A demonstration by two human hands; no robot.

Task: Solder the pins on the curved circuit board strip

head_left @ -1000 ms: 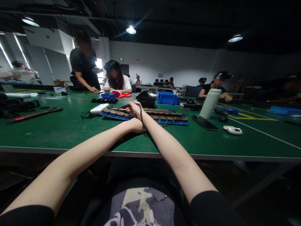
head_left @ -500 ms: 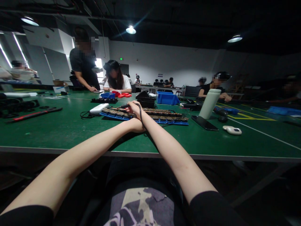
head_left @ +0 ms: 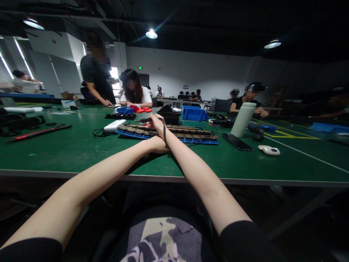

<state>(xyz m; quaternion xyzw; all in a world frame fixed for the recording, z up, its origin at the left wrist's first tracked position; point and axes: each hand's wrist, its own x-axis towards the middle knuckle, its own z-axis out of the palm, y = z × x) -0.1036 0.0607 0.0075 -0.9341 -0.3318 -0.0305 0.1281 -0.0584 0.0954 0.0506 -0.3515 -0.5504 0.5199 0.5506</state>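
Head view: my right hand (head_left: 156,124) has its fingers clamped round a dark tool (head_left: 142,120); my left hand's (head_left: 160,144) state I can't tell. Long strips (head_left: 133,130) lie set out behind the surface's (head_left: 68,156) near edge; how many are finished doesn't show.

Two hands (head_left: 157,124), three lamps (head_left: 151,34) overhead.
On this bench (head_left: 68,154) I count one bottle (head_left: 243,120), one phone (head_left: 240,143), one cream case (head_left: 270,150), one red tool (head_left: 34,135); behind, one green sign (head_left: 140,67).
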